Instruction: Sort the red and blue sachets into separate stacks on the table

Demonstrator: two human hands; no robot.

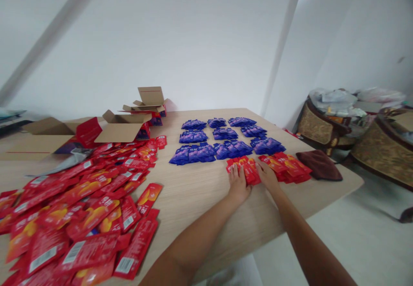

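I have the left hand (239,186) on the left part of a fanned row of red packets (248,169), its fingers (235,172) slightly apart on top and the thumb out toward the row's near side. The right hand (267,175) is at the row's right end; I can't tell whether its fingers pinch a packet or only rest there. The packets overlap and look slick, so if I pressed harder with one hand than the other, I think the fan would buckle or splay.

Just right lies a second red bunch (287,167). The gap is so slight that a drift of my right hand could mix the two. Beyond that bunch, a brown cloth (318,165) sits against it; catching the cloth might drag packets along.

On the far side, the nearest blue bundles (232,149) stand close. Too strong a push away from me could wedge red corners under them and skew their rows.

Well to the left is the loose red heap (85,204). It is piled unevenly, and a wide sweep of my left forearm (196,234) might start a slide across the table (193,191), perhaps over its near edge.
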